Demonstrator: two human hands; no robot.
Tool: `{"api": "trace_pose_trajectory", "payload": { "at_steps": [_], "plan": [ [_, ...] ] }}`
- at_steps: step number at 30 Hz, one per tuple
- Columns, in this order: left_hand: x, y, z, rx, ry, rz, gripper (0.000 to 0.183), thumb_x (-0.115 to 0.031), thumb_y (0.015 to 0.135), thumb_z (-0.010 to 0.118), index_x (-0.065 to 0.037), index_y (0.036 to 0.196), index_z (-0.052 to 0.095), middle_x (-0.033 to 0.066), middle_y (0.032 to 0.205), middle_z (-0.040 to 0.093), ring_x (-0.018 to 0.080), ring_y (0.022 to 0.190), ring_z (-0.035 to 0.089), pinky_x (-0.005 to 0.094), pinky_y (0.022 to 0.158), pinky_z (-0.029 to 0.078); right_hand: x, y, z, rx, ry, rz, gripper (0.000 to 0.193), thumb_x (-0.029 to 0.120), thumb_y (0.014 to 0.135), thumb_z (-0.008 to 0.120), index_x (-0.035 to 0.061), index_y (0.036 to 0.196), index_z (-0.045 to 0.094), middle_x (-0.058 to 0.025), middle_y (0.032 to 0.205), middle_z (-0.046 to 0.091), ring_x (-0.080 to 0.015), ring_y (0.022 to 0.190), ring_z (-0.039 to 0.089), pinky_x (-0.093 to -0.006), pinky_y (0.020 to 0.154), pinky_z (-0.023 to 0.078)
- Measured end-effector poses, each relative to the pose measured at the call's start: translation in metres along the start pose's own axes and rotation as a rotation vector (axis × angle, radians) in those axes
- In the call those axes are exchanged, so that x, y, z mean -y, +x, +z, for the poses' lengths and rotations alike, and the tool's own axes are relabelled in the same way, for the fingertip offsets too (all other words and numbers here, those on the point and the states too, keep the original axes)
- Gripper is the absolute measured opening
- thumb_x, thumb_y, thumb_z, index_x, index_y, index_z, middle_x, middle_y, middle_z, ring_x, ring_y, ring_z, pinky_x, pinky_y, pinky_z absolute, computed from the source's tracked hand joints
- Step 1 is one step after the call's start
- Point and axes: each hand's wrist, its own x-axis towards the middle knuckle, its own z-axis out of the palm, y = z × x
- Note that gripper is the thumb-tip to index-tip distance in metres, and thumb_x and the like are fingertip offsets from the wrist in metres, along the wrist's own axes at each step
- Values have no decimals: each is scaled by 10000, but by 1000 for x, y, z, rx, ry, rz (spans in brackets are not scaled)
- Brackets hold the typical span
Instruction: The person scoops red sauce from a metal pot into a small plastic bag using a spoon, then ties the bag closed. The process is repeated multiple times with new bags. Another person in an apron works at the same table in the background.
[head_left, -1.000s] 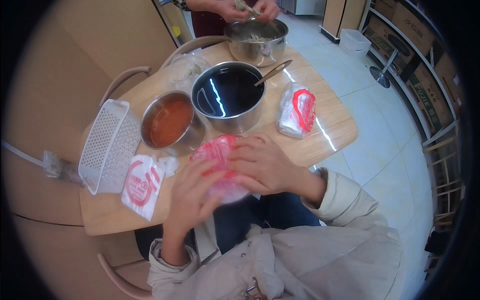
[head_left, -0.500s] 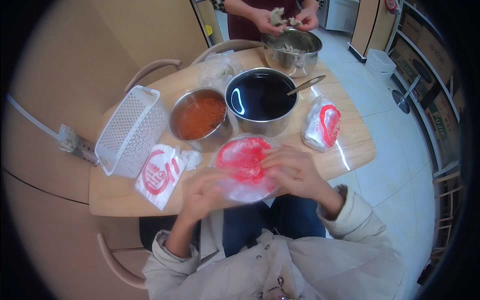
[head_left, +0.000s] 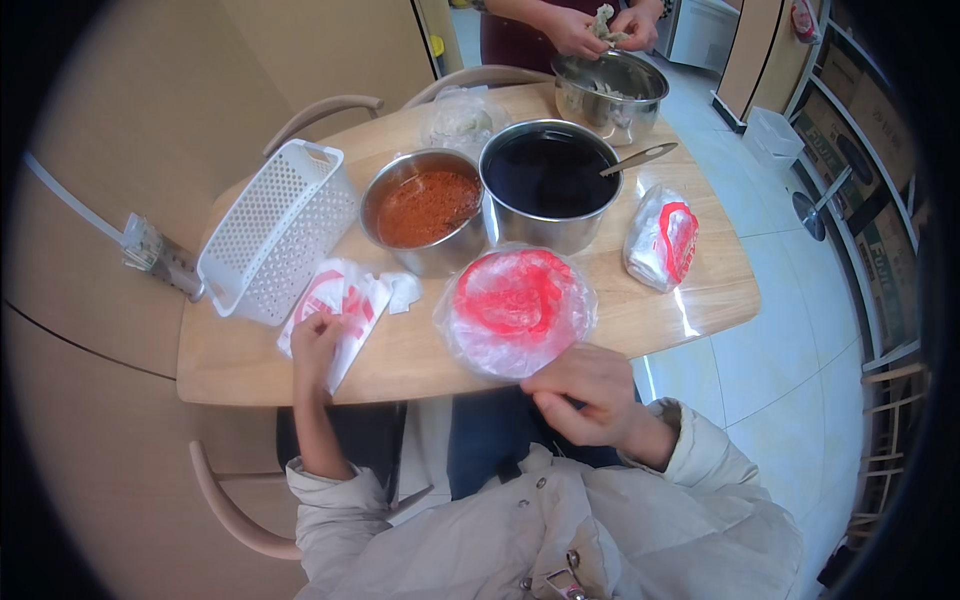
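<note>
A round dish or bowl wrapped in a clear plastic bag (head_left: 515, 300) with red print sits at the table's near edge. My right hand (head_left: 590, 395) is at its near right rim, fingers curled together; whether they grip the bag's edge cannot be made out. To the left, a flat stack of white plastic bags (head_left: 352, 345) with red print lies on the table. My left hand (head_left: 316, 350) is over it, fingers pinched on the top bag. Beside the stack is a crumpled white tissue (head_left: 402, 291).
Behind stand a steel pot of reddish liquid (head_left: 425, 210) and a steel pot of dark liquid (head_left: 550, 175) with a ladle (head_left: 640, 158). A white basket (head_left: 275, 235) is at left, a bagged bundle (head_left: 662, 240) at right. Across the table, another person's hands (head_left: 605, 32) work over a steel bowl (head_left: 610, 105).
My left hand has left the wrapped dish and moved left onto the white bags. My right hand has drawn back from the dish's top to its near rim. The view has shifted slightly.
</note>
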Motion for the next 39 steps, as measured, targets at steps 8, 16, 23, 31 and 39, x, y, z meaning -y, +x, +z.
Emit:
{"api": "trace_pose_trajectory", "payload": {
  "at_steps": [8,16,23,31,39],
  "plan": [
    [-33,-27,-5,-447,22,472,127,-100,935,607,17,910,647,68,871,633,134,760,567,276,710,460,17,17,26,124,165,67,89,56,836,683,-8,896,700,-104,784,681,-221,692,656,-296,615,499],
    [-79,-82,11,-532,446,1066,101,-26,809,715,-4,882,649,111,893,613,281,844,588,375,774,476,17,71,98,120,586,466,249,131,938,639,2,1149,616,-79,1065,661,-152,911,647,-266,758,509],
    [-78,-125,3,-436,692,1352,158,-118,713,801,-93,839,709,15,848,658,212,852,618,384,725,449,3,71,97,89,875,888,243,210,935,664,27,1088,618,-32,920,641,-86,785,611,-223,686,505],
    [-84,-114,3,-49,158,884,193,-251,757,792,-84,819,718,61,855,681,244,828,631,337,699,442,7,65,78,215,899,874,150,155,941,658,13,974,696,-26,916,692,-41,738,616,-181,573,476],
    [-127,-102,43,406,-404,350,231,-190,859,741,-21,801,595,12,794,587,72,733,553,216,624,407,2,54,80,140,594,536,224,97,811,784,26,706,599,6,691,624,-28,627,546,-196,524,412]
  ]
}}
